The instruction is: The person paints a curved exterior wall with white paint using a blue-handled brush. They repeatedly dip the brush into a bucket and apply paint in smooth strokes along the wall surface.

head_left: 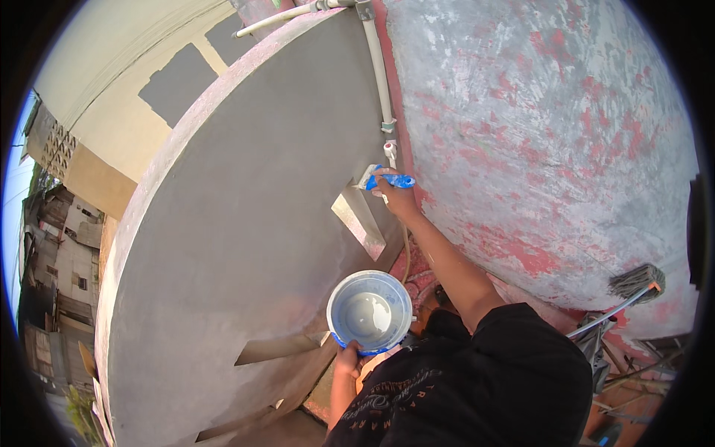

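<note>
My right hand [396,195] is closed round the blue handle of a wide paintbrush [403,181]. The pale bristles point left and meet the grey wall [261,164], just above a slanted opening [359,222] with light-coloured inner faces. Low in front of my body, my left hand [348,360] grips the near rim of a round plastic bucket [342,289]. White liquid [372,313] lies in the bottom of the bucket. My left fingers are partly hidden by the bucket.
A white pipe [378,71] with a small tap [390,151] runs down the corner. To the right rises a patchy grey and red wall [536,134]. A mop [635,285] leans there, near clutter at the lower right. More openings [275,349] pierce the grey wall lower down.
</note>
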Demonstrator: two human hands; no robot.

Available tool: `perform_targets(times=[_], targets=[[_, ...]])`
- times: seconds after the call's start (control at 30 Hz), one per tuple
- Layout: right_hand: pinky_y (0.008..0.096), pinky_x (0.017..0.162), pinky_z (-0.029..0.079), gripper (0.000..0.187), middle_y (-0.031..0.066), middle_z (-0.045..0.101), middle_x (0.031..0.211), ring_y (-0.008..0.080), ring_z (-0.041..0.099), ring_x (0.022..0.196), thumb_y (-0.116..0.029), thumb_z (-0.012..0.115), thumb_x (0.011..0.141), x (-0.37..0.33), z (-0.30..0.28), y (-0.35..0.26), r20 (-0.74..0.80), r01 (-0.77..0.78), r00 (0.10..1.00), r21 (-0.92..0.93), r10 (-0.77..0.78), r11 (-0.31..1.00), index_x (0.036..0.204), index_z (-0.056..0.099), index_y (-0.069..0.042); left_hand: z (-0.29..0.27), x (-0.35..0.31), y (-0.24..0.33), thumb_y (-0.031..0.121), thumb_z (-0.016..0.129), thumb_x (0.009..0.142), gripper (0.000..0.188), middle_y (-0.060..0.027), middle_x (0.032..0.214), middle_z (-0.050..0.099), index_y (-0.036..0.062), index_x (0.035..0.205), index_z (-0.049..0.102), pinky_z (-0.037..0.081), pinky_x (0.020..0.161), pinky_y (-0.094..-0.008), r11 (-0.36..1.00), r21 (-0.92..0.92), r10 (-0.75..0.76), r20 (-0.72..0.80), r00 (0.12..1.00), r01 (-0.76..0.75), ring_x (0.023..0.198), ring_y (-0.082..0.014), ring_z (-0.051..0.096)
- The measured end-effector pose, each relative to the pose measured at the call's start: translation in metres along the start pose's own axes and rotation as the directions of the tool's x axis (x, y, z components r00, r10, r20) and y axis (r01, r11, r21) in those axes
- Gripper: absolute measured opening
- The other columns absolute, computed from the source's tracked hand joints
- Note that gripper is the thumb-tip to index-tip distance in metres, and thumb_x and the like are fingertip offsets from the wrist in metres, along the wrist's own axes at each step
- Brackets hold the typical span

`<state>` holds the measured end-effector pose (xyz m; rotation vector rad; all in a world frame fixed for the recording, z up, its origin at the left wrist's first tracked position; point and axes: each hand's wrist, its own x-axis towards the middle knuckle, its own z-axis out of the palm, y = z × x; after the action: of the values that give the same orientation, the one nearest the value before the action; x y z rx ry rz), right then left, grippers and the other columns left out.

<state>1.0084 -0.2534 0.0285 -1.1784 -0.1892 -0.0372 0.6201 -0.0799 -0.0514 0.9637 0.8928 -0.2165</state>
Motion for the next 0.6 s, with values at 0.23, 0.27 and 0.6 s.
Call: perform_targets(times=[0.23,0.27,0.6], targets=[[0.0372,0.075,0.062,0.029,0.0138,0.069,0.103,0.0246,0.072,0.087,-0.016,0.06,0.099,-0.033,0.027,-0.175,0.002,0.185,0.979,0.385,-0.202,0.904,0.121,0.061,0.003,0.023,-0.013,0.022,0.0,0.042,0.09,0.049,-0.0252,0.124,0.058,-0.0035,0.138,0.04,0.065,0.081,-0.0531,0.999,0.026,0.043,0.041,0.998,-0.044,0.102,-0.041,0.068],[0.0382,0.075,0.062,0.031,0.0149,0.069,0.103,0.0258,0.072,0.087,-0.019,0.059,0.1,-0.046,0.022,-0.183,0.021,0.227,0.964,0.448,-0.264,0.865,0.122,0.06,0.003,0.027,-0.016,0.026,0.001,0.043,0.089,0.048,-0.0241,0.124,0.059,-0.0032,0.138,0.041,0.066,0.079,-0.0517,0.998,0.023,0.052,0.042,0.998,-0.053,0.101,-0.0399,0.069],[0.0363,0.076,0.061,0.026,0.0148,0.071,0.1,0.023,0.072,0.086,-0.021,0.057,0.101,-0.155,-0.073,-0.111,0.122,-0.448,0.881,-0.092,0.457,0.889,0.115,0.064,-0.001,0.059,-0.009,0.058,0.0,0.041,0.094,0.047,-0.0275,0.127,0.056,-0.0078,0.14,0.035,0.065,0.082,-0.0509,0.989,0.076,0.116,0.118,0.986,-0.126,0.107,-0.0407,0.068]])
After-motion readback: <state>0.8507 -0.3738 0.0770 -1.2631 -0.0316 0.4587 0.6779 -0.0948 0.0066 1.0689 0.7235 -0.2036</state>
